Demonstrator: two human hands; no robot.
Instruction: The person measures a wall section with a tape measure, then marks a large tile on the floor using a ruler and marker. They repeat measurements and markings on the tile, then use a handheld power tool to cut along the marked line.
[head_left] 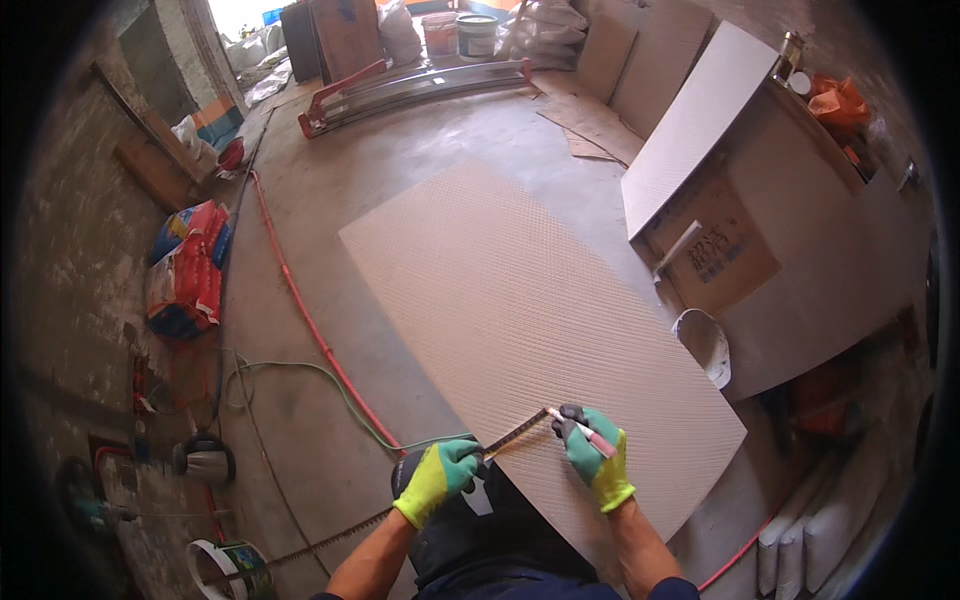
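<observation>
- Across the whole view, from 12 round to 8 o'clock, lies a grey floor [320,215].
- On it, spreading from the middle toward 4 and 5 o'clock, rests a large beige panel [540,290] with a ribbed face.
- At 3 o'clock stands a big grey board [840,240], a piece of brown cardboard [755,255] against its face.
- Between 11 and 12 o'clock, beyond the panel, sits a long red-and-silver frame [420,90].
- At 9 o'clock, red-and-blue bags [190,275] are piled by the wall.
- Toward 7 to 8 o'clock, near the lower rim, is a white bucket [245,560].
- Near 6 o'clock, the gloved left hand [440,475] has its fingers curled closed on a measuring tape at the panel's edge.
- At 5 o'clock, the gloved right hand [593,450] grips a marker over the panel.
- Between both hands runs the dark measuring tape [520,432], slanting toward 1 o'clock.
- Smallest is the white-and-pink marker [602,443], its upper end by the tape's far end; I cannot tell whether they touch.
</observation>
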